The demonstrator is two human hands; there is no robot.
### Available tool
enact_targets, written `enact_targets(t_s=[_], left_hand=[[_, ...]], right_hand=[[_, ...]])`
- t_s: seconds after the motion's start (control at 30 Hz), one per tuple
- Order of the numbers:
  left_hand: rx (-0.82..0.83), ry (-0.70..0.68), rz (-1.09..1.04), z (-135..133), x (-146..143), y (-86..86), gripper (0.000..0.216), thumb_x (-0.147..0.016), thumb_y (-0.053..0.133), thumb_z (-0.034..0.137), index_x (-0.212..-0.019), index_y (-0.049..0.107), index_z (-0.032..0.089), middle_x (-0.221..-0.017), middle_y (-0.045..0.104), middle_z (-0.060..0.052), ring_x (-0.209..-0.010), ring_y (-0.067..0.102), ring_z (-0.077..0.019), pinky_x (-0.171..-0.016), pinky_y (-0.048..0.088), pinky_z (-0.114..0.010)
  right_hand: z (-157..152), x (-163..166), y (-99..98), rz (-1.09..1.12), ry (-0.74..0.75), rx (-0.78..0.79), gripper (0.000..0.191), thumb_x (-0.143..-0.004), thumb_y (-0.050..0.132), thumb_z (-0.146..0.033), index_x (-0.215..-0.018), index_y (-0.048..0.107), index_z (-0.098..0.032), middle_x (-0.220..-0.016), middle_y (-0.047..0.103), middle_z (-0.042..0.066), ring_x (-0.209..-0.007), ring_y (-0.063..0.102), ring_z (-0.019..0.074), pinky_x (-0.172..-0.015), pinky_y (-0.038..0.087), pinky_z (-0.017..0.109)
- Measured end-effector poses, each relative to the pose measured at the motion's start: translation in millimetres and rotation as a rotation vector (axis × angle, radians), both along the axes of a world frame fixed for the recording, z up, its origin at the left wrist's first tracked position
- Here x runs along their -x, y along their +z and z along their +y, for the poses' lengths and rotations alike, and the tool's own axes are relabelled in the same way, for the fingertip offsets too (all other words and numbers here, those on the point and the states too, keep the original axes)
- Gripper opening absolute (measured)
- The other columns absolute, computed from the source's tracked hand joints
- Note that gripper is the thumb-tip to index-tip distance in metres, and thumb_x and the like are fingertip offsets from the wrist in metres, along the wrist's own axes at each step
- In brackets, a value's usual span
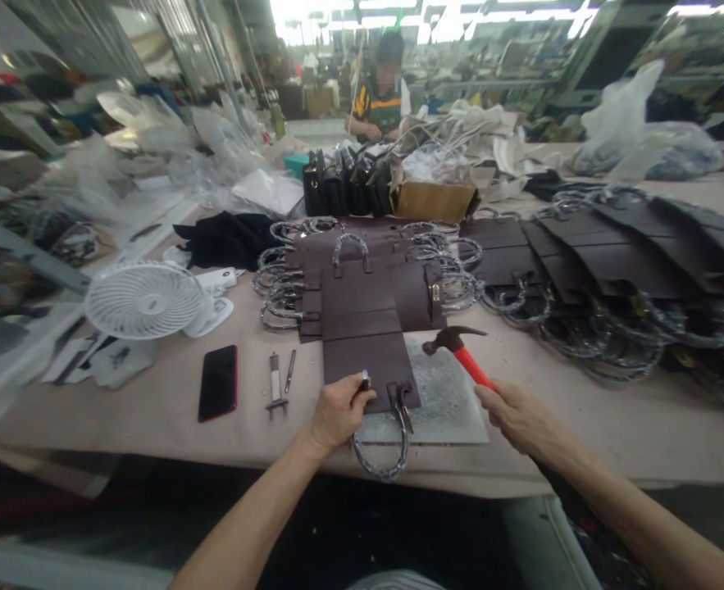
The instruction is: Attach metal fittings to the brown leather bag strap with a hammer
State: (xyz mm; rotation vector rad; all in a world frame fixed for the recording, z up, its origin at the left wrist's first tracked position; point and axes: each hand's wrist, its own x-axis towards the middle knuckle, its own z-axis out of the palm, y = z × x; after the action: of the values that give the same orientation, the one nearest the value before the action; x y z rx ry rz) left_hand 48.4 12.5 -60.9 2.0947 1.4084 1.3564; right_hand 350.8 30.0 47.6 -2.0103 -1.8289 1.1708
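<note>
My right hand (pixel 512 416) is closed round the red handle of a claw hammer (pixel 457 338), its dark head raised above a pale slab (pixel 451 410). Closed near the front end of a dark brown leather bag panel (pixel 362 299), my left hand (pixel 340 410) pinches a short metal punch (pixel 365 379) upright against the leather. Only the punch's top shows; its lower end is hidden by my fingers. A plastic-wrapped handle loop (pixel 381 474) hangs from the panel's near end, beside my left hand. The panel's near part rests on the slab.
More bag panels (pixel 632 246) with wrapped handles overlap on the right. Left of my hands lie a phone (pixel 218 383), a caliper-like tool (pixel 275 385), a thin metal rod (pixel 290 370) and a white fan (pixel 146 301). Behind are black bags (pixel 343 184), a cardboard box (pixel 435 199) and a seated person (pixel 377 106).
</note>
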Motion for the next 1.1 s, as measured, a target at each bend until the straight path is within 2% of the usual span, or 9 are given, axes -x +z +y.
enact_targets(t_s=[0.1, 0.17, 0.23, 0.3, 0.37, 0.47, 0.57, 0.83, 1.1], left_hand=[[0.059, 0.003, -0.060, -3, 0, 3.3, 0.015, -0.094, 0.064, 0.021, -0.108, 0.068, 0.018, -0.096, 0.077, -0.005, -0.088, 0.075, -0.0178, -0.082, 0.061, -0.027], [0.071, 0.009, -0.096, -4, 0, 6.3, 0.019, -0.095, 0.062, 0.022, -0.113, 0.068, 0.019, -0.102, 0.077, -0.006, -0.094, 0.075, -0.0181, -0.086, 0.060, -0.028], [0.064, 0.014, -0.115, -6, -1, 9.1, 0.017, -0.095, 0.063, 0.022, -0.110, 0.069, 0.019, -0.103, 0.077, -0.006, -0.096, 0.075, -0.0180, -0.087, 0.060, -0.028], [0.062, 0.020, -0.122, -6, -2, 11.3, 0.013, -0.093, 0.064, 0.021, -0.105, 0.070, 0.018, -0.098, 0.077, -0.005, -0.092, 0.075, -0.0170, -0.084, 0.060, -0.026], [0.066, 0.032, -0.121, -6, -2, 12.9, 0.011, -0.092, 0.065, 0.020, -0.102, 0.070, 0.018, -0.095, 0.077, -0.004, -0.088, 0.074, -0.0164, -0.081, 0.059, -0.025], [0.076, 0.046, -0.108, -6, -3, 15.0, 0.010, -0.092, 0.066, 0.020, -0.101, 0.070, 0.018, -0.095, 0.076, -0.004, -0.087, 0.074, -0.0163, -0.081, 0.059, -0.025], [0.069, 0.051, -0.084, -7, -3, 16.8, 0.009, -0.092, 0.066, 0.018, -0.100, 0.070, 0.018, -0.094, 0.076, -0.003, -0.087, 0.073, -0.0157, -0.081, 0.059, -0.024], [-0.067, 0.035, -0.041, -11, -2, 15.0, 0.008, -0.092, 0.067, 0.013, -0.100, 0.068, 0.016, -0.093, 0.076, -0.005, -0.087, 0.074, -0.0146, -0.083, 0.059, -0.023], [0.048, 0.143, -0.097, -15, 1, 14.9, 0.007, -0.090, 0.069, 0.014, -0.096, 0.071, 0.017, -0.093, 0.078, -0.003, -0.087, 0.076, -0.0148, -0.085, 0.061, -0.023]], right_hand=[[7, -25, -30.4, -0.107, -0.122, 0.044, 0.039, -0.097, 0.029, -0.054, -0.080, 0.045, -0.023, -0.061, 0.045, -0.003, -0.046, 0.043, 0.0122, -0.048, 0.034, 0.027], [11, -35, -42.8, -0.348, -0.063, -0.152, 0.034, -0.097, 0.035, -0.046, -0.083, 0.053, -0.020, -0.067, 0.054, 0.003, -0.057, 0.051, 0.0160, -0.055, 0.037, 0.030], [15, -32, -47.9, -0.530, 0.052, -0.441, 0.031, -0.097, 0.041, -0.038, -0.096, 0.062, -0.016, -0.088, 0.064, 0.012, -0.075, 0.059, 0.0218, -0.066, 0.042, 0.035], [16, -13, -48.4, -0.498, 0.173, -0.718, 0.032, -0.098, 0.044, -0.034, -0.113, 0.064, -0.014, -0.112, 0.064, 0.018, -0.097, 0.060, 0.0265, -0.080, 0.046, 0.039], [15, 18, -48.5, -0.329, 0.297, -0.873, 0.031, -0.099, 0.047, -0.032, -0.120, 0.062, -0.015, -0.122, 0.062, 0.016, -0.111, 0.057, 0.0272, -0.091, 0.045, 0.041], [10, 68, -55.6, -0.105, 0.470, -0.861, 0.024, -0.098, 0.053, -0.032, -0.115, 0.064, -0.020, -0.120, 0.063, 0.011, -0.110, 0.055, 0.0248, -0.093, 0.043, 0.041], [6, 97, -71.0, -0.024, 0.523, -0.791, 0.019, -0.092, 0.062, -0.031, -0.108, 0.065, -0.020, -0.114, 0.063, 0.008, -0.107, 0.053, 0.0250, -0.093, 0.039, 0.043], [8, 97, -86.8, 0.032, 0.496, -0.752, 0.020, -0.089, 0.066, -0.027, -0.107, 0.063, -0.022, -0.115, 0.062, 0.006, -0.109, 0.049, 0.0240, -0.093, 0.036, 0.041], [11, 99, -84.9, 0.033, 0.501, -0.706, 0.020, -0.090, 0.065, -0.025, -0.109, 0.062, -0.023, -0.115, 0.062, 0.005, -0.108, 0.049, 0.0237, -0.091, 0.034, 0.040]])
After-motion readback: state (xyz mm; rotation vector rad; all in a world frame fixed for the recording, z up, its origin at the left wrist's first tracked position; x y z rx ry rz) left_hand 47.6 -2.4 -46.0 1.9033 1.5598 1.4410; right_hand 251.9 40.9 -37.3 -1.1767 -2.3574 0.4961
